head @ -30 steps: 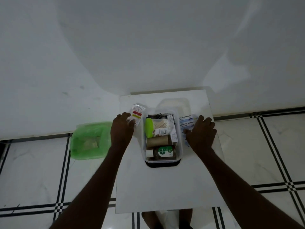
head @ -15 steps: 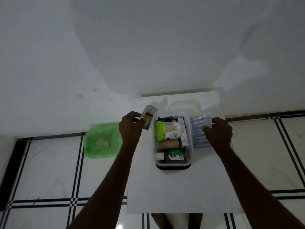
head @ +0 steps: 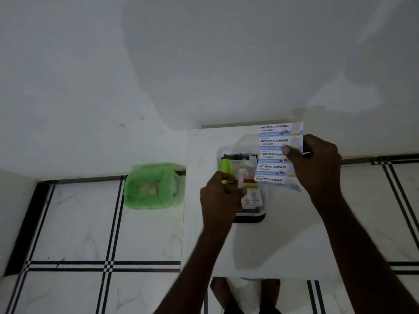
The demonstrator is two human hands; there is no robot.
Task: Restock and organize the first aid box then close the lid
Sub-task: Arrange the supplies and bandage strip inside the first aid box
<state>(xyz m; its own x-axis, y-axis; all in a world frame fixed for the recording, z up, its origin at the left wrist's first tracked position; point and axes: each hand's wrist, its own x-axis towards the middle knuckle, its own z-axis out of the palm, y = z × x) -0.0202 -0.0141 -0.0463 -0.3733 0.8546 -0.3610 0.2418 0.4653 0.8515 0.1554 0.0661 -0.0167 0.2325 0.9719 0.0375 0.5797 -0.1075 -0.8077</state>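
The clear first aid box (head: 264,201) stands on a dark lid on the white table (head: 260,248), lid off. Inside it I see a green-capped pack of cotton buds (head: 226,168) and dark packets at the back. My left hand (head: 218,196) holds a small white packet with red and yellow marks (head: 249,189) above the box. My right hand (head: 316,164) holds a strip of antiseptic bandages (head: 275,152) raised over the box's right side. The hands and both items hide most of the box's contents.
A bin lined with a green bag (head: 150,185) stands on the tiled floor left of the table. A white wall rises directly behind the table. My feet (head: 244,295) show under the table's near edge.
Both hands lifted their items off the table and brought them inward over the box. The bandage strip now hangs raised above the right side, the small packet above the middle.
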